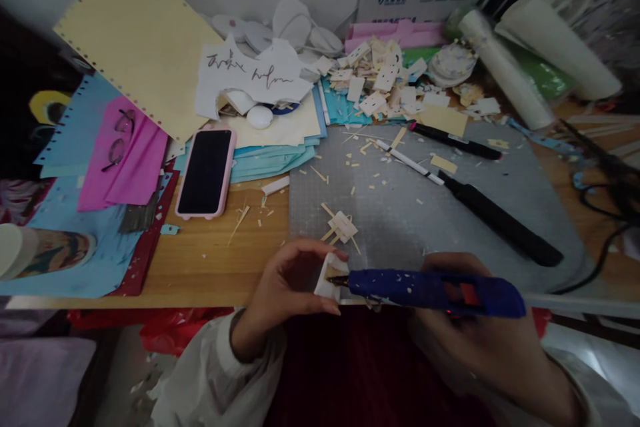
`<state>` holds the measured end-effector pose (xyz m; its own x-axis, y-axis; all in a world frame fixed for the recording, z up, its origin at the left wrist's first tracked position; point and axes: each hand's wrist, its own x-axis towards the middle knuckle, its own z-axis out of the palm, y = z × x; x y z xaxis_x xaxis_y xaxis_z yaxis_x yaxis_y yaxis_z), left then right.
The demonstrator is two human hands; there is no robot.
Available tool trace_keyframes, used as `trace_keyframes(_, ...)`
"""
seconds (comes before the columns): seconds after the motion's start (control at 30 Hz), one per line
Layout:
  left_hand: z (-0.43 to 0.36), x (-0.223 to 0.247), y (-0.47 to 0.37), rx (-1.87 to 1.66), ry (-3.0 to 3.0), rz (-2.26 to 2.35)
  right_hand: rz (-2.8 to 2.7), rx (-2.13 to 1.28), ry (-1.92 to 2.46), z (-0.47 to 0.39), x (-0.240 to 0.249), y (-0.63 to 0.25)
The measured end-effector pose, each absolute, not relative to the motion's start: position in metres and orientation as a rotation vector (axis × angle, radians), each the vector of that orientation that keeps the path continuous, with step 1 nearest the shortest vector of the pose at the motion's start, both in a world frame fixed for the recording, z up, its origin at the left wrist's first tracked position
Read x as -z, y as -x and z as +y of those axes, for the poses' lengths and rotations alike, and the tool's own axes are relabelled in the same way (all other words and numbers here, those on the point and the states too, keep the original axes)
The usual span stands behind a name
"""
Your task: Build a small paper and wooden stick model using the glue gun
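My left hand [283, 290] pinches a small white folded piece [327, 288], perhaps card or foam, between thumb and fingers at the table's front edge. A blue glue gun [400, 288], speckled with white, lies level in my right hand [480, 340], which is closed around its grip. Its dark nozzle tip points left and meets or nearly meets the white piece; I cannot tell if they touch. Just beyond on the grey cutting mat [400, 220] lies a small white piece with thin wooden sticks [343, 225] crossing it.
A black-handled craft knife [500, 217] and a black pen [457, 141] lie on the mat among scraps. Behind is a heap of small cut pieces [380, 77]. Left are a phone [207, 172], coloured papers [135, 47], glasses [120, 140] and a tipped cup [47, 250]. Cables [607, 193] run at right.
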<state>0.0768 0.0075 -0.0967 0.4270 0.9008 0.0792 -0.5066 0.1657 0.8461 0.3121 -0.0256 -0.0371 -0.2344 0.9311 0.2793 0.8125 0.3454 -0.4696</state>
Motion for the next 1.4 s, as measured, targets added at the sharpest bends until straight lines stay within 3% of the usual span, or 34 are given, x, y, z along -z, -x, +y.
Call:
trace_keyframes(0.27,0.005,0.100,-0.075,-1.050,-0.947,0.558,-2.061,-0.182,1.566,-0.019,0.031,-0.317)
trace_keyframes(1.4,0.008,0.088,-0.076,-0.952,-0.806,0.637,-2.056,-0.277,1.533,-0.018,0.031,-0.304)
